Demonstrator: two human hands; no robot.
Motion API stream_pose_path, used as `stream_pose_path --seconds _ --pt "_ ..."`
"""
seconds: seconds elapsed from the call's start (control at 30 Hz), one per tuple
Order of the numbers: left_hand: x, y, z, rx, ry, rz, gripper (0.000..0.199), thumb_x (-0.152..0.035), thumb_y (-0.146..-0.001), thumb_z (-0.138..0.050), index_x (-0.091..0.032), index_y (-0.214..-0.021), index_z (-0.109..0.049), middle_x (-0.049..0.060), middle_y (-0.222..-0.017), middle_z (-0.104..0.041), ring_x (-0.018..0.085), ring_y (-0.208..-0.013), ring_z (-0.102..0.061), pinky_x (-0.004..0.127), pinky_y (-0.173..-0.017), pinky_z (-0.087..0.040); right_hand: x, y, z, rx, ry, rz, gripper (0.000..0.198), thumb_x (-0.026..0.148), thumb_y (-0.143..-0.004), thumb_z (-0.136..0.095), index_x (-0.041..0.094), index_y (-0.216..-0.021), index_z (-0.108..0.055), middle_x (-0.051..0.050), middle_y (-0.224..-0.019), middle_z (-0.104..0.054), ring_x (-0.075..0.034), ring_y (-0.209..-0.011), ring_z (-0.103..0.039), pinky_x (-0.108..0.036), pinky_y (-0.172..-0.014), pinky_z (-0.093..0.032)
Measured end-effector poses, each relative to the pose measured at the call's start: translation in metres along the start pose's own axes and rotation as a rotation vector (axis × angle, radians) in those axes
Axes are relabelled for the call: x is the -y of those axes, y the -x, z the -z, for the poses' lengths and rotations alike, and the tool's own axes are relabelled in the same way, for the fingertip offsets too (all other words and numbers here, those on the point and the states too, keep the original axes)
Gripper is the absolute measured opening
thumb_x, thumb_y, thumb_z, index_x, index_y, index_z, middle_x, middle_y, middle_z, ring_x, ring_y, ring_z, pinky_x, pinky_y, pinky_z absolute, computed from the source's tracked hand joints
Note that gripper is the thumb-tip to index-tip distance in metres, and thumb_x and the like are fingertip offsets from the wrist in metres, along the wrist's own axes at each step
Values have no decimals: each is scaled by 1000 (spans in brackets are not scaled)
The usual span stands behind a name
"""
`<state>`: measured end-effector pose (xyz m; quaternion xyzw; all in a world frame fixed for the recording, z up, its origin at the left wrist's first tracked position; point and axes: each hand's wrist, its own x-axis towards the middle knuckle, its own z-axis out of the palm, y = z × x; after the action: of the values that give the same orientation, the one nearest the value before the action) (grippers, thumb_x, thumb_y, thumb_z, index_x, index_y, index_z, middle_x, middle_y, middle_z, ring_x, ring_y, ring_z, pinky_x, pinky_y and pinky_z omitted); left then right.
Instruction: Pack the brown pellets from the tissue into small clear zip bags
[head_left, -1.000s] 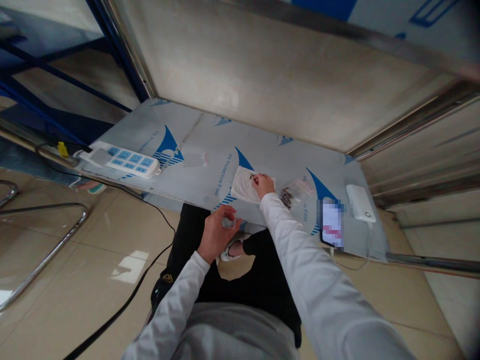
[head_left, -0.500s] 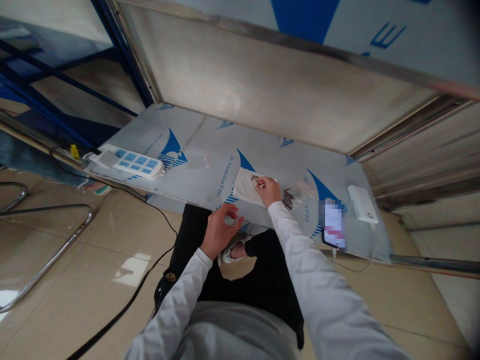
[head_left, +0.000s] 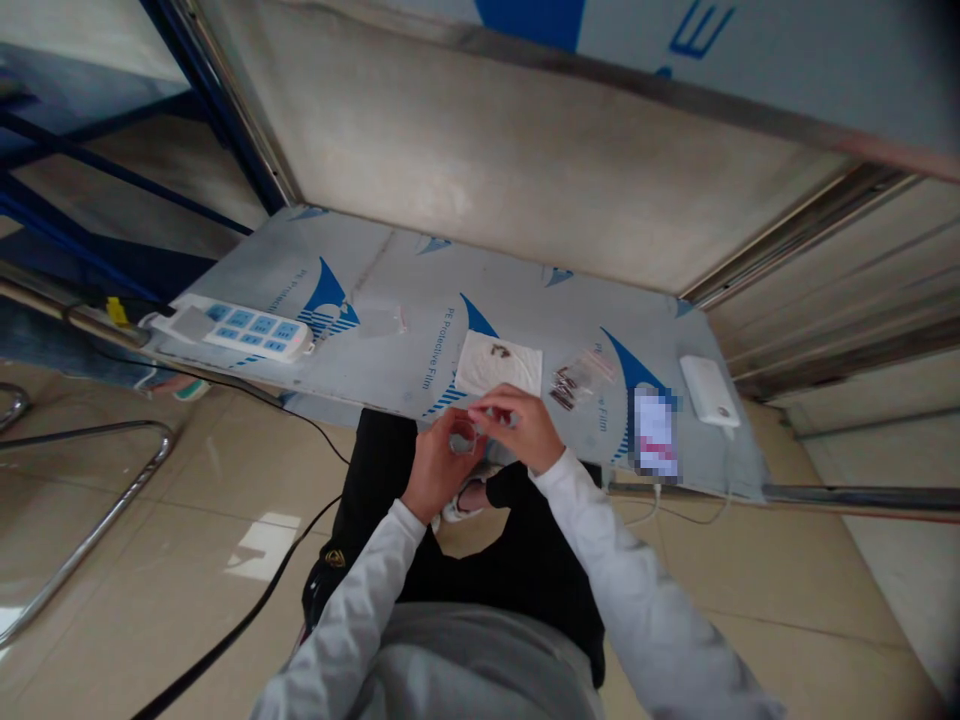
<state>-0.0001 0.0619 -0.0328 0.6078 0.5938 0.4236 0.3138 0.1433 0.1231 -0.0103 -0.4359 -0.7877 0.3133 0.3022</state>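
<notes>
Over my lap, at the front edge of the shelf, my left hand [head_left: 439, 465] is curled around a small clear round thing [head_left: 463, 438], perhaps a ring or little cup. My right hand [head_left: 521, 430] meets it there, thumb and forefinger pinched at its rim; whatever they pinch is too small to make out. Just beyond the hands lies a white paper sheet [head_left: 519, 375] with several small dark pieces [head_left: 500, 351] near its far side. To its right is a clear zip bag [head_left: 596, 372] with several slim brownish pieces [head_left: 564, 388].
A phone [head_left: 654, 432] with a blurred-out screen and a white power bank [head_left: 709, 390] with a cable lie on the right. On the left are a power strip [head_left: 259, 332] and a small clear bag [head_left: 382, 320]. A black cable [head_left: 247, 610] crosses the floor.
My right hand has left the small pieces on the white paper and come back toward me to the clear round thing in my left hand. The view has shifted slightly.
</notes>
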Motion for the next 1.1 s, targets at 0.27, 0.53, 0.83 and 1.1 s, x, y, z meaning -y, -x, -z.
stream_pose_path --seconds 0.27,0.53,0.83,1.1 --pt "1 3 11 -27 2 49 19 -21 -72 -66 -20 -88 -56 -3 -70 -64 11 -65 -63 22 -65 -48 -107 -73 5 -126 459 -296 20 12 -76 -58 13 -93 -69 -10 -96 -64 -18 -82 -59 -33 -84 -45" --pt "13 1 17 -63 -9 68 19 -21 -73 -67 -20 -89 -56 -4 -70 -64 11 -66 -63 21 -66 -48 -118 -72 4 0 599 -270 14 15 -79 -57 16 -86 -69 -12 -97 -64 -23 -97 -54 -33 -88 -41" --pt "6 0 10 -44 19 47 20 -22 -72 -67 -20 -88 -56 -3 -70 -64 12 -66 -63 23 -66 -48 -80 -60 14 -34 550 -296 10 16 -77 -62 15 -86 -68 -7 -85 -70 -18 -77 -61 -29 -75 -45" --pt "-12 2 -8 81 42 -13 20 -13 -69 -63 -20 -86 -55 -1 -77 -66 15 -69 -64 23 -63 -46 31 31 9 -5 113 5 10 17 -82 -61 19 -86 -69 -3 -83 -65 -16 -78 -60 -27 -72 -48"
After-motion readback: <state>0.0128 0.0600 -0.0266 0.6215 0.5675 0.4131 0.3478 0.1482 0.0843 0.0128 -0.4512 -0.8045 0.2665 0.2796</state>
